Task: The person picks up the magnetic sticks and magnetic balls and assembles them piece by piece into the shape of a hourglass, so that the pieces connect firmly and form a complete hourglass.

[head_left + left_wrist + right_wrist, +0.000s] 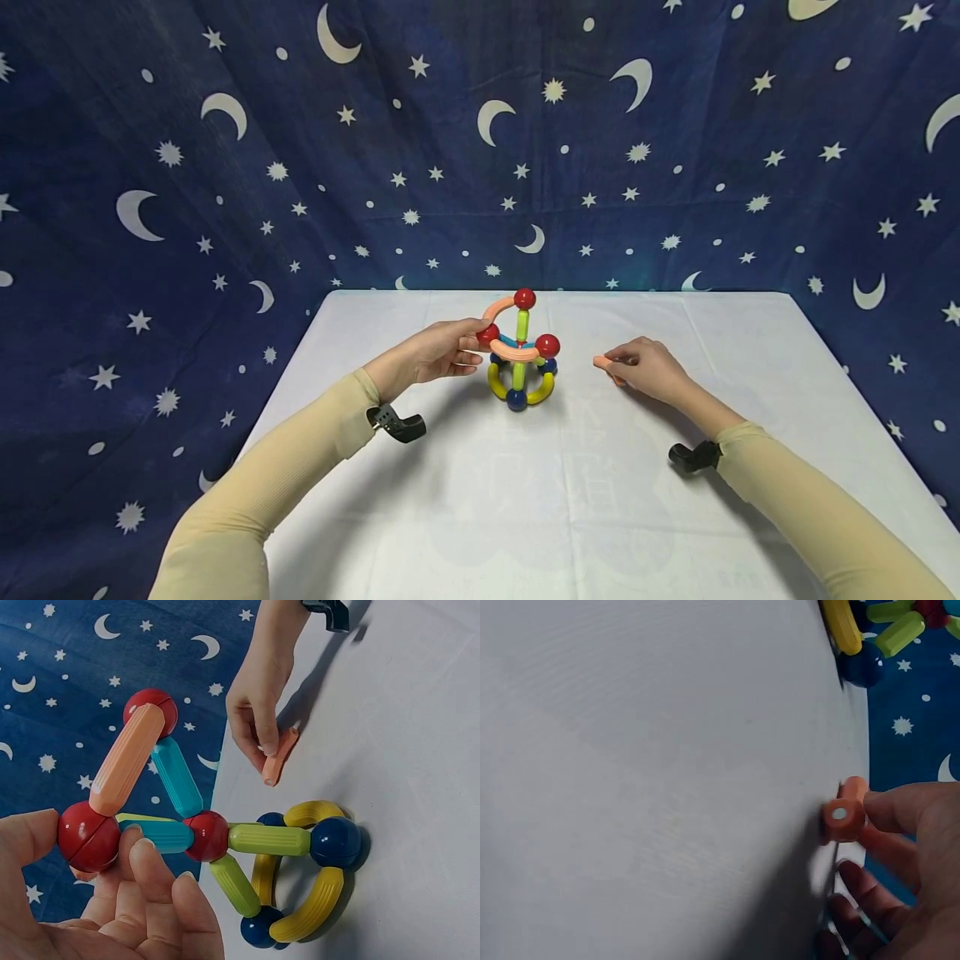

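Note:
A magnetic stick-and-ball construction stands on the table, its base made of dark blue balls and curved yellow rods. Green rods and blue rods meet at a central red ball. Higher up, curved orange rods join red balls. My left hand pinches the red ball at the construction's left between thumb and fingers. To the right, apart from it, my right hand pinches a loose curved orange rod close to the tabletop. One round rod end faces the right wrist camera.
A white cloth covers the table. Behind and at the sides hangs a dark blue curtain with moons and stars. Black camera mounts sit on both wrists.

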Demonstrator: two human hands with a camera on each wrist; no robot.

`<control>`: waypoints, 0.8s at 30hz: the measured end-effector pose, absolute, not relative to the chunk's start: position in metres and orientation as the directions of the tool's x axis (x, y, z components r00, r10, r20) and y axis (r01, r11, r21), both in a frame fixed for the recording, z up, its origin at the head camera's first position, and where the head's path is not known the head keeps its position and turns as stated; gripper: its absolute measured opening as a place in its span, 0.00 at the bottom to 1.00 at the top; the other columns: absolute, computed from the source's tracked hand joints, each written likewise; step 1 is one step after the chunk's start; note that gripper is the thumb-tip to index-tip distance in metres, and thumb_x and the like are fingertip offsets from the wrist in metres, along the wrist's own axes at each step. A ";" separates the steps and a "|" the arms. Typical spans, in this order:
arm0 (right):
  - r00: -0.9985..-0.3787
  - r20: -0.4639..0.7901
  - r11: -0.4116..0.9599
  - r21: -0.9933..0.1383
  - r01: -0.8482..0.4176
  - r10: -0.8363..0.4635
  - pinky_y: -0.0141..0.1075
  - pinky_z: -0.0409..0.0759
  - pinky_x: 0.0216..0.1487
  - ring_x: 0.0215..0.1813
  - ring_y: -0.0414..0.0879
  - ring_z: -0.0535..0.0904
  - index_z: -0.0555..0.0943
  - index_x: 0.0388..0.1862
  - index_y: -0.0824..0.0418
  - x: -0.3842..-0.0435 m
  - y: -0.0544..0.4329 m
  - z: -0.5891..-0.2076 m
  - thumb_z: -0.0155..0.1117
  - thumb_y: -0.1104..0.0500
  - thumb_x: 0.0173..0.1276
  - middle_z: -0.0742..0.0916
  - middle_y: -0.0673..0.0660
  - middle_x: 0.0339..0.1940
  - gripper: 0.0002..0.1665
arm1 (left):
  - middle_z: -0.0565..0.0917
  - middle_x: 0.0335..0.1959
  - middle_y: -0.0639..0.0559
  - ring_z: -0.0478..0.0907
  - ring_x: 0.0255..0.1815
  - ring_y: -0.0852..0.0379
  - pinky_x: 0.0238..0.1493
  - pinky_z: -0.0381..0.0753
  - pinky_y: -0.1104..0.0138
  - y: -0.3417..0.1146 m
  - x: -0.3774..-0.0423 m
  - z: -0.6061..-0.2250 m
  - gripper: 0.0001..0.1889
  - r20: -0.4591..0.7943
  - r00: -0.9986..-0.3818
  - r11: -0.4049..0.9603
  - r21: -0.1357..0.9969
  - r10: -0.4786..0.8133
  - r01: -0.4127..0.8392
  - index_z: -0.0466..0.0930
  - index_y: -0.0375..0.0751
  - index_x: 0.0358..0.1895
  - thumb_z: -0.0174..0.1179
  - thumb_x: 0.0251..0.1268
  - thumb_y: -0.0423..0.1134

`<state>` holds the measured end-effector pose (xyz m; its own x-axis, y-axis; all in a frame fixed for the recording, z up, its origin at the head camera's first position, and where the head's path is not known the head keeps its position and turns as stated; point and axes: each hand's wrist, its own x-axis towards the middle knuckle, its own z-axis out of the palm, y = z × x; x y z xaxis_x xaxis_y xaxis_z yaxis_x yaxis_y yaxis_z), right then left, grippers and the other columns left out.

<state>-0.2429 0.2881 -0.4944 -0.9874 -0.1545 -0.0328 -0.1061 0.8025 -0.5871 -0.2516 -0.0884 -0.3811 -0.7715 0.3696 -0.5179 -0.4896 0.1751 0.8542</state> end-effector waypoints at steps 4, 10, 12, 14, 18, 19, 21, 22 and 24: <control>-0.987 -0.059 0.829 -0.552 -0.095 -0.153 0.52 0.78 0.53 0.51 0.53 0.79 0.89 0.50 0.61 -0.242 0.288 -0.488 0.67 0.42 0.71 0.86 0.58 0.49 0.24 | 0.86 0.43 0.50 0.80 0.33 0.56 0.45 0.82 0.64 -0.089 -0.251 -0.381 0.20 -0.516 -0.771 0.175 0.855 0.374 -0.487 0.81 0.42 0.56 0.60 0.74 0.53; -0.988 -0.086 0.859 -0.508 -0.068 -0.129 0.44 0.75 0.42 0.42 0.50 0.76 0.90 0.29 0.51 -0.239 0.282 -0.481 0.69 0.39 0.69 0.86 0.53 0.38 0.19 | 0.85 0.41 0.52 0.80 0.32 0.57 0.46 0.81 0.63 -0.090 -0.252 -0.382 0.19 -0.511 -0.767 0.165 0.857 0.389 -0.488 0.81 0.43 0.56 0.60 0.74 0.53; -0.990 -0.083 0.868 -0.493 -0.060 -0.116 0.43 0.72 0.39 0.40 0.50 0.75 0.89 0.24 0.49 -0.238 0.279 -0.480 0.67 0.36 0.69 0.85 0.52 0.32 0.23 | 0.85 0.41 0.52 0.80 0.31 0.57 0.47 0.81 0.63 -0.090 -0.252 -0.382 0.19 -0.508 -0.767 0.163 0.859 0.391 -0.486 0.81 0.43 0.56 0.60 0.74 0.53; -0.992 -0.066 0.873 -0.483 -0.060 -0.105 0.43 0.71 0.39 0.39 0.50 0.75 0.89 0.26 0.50 -0.237 0.275 -0.481 0.68 0.35 0.68 0.84 0.50 0.28 0.23 | 0.86 0.41 0.52 0.80 0.31 0.57 0.47 0.81 0.62 -0.090 -0.252 -0.381 0.19 -0.508 -0.768 0.162 0.859 0.391 -0.486 0.81 0.43 0.56 0.60 0.74 0.53; -0.992 -0.017 0.878 -0.468 -0.101 -0.124 0.45 0.72 0.39 0.40 0.52 0.76 0.89 0.38 0.57 -0.237 0.269 -0.484 0.71 0.42 0.68 0.85 0.51 0.28 0.19 | 0.85 0.41 0.52 0.80 0.31 0.57 0.45 0.82 0.63 -0.090 -0.251 -0.381 0.19 -0.505 -0.769 0.157 0.861 0.392 -0.485 0.81 0.43 0.56 0.60 0.74 0.53; -0.991 -0.009 0.875 -0.472 -0.110 -0.130 0.45 0.72 0.39 0.39 0.52 0.76 0.88 0.41 0.58 -0.237 0.267 -0.484 0.71 0.45 0.68 0.85 0.51 0.30 0.17 | 0.85 0.41 0.52 0.80 0.31 0.57 0.44 0.82 0.64 -0.090 -0.251 -0.381 0.19 -0.506 -0.769 0.155 0.860 0.392 -0.487 0.81 0.43 0.56 0.60 0.74 0.53; -0.991 -0.010 0.851 -0.514 -0.113 -0.137 0.43 0.73 0.37 0.38 0.51 0.77 0.87 0.44 0.61 -0.239 0.265 -0.483 0.70 0.49 0.69 0.86 0.52 0.32 0.16 | 0.85 0.40 0.52 0.80 0.31 0.57 0.43 0.82 0.64 -0.090 -0.251 -0.381 0.19 -0.506 -0.768 0.153 0.859 0.393 -0.488 0.81 0.43 0.55 0.60 0.74 0.53; -0.990 -0.024 0.823 -0.559 -0.099 -0.136 0.42 0.73 0.36 0.37 0.51 0.77 0.85 0.46 0.62 -0.241 0.264 -0.481 0.69 0.51 0.69 0.85 0.54 0.33 0.15 | 0.85 0.40 0.52 0.80 0.31 0.57 0.43 0.82 0.64 -0.089 -0.251 -0.381 0.19 -0.506 -0.767 0.153 0.859 0.395 -0.489 0.81 0.43 0.55 0.60 0.74 0.53; -0.988 -0.072 0.721 -0.691 -0.051 -0.139 0.41 0.74 0.35 0.38 0.52 0.78 0.83 0.51 0.63 -0.245 0.262 -0.477 0.68 0.53 0.70 0.86 0.58 0.37 0.18 | 0.85 0.41 0.52 0.80 0.32 0.57 0.43 0.82 0.64 -0.089 -0.251 -0.381 0.19 -0.507 -0.767 0.154 0.859 0.394 -0.489 0.81 0.43 0.56 0.60 0.74 0.53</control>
<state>-0.2451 0.2616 -0.4769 -0.9877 -0.1390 -0.0719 -0.0513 0.7214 -0.6906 -0.2507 -0.0893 -0.3807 -0.7665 0.3939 -0.5072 -0.4892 0.1535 0.8585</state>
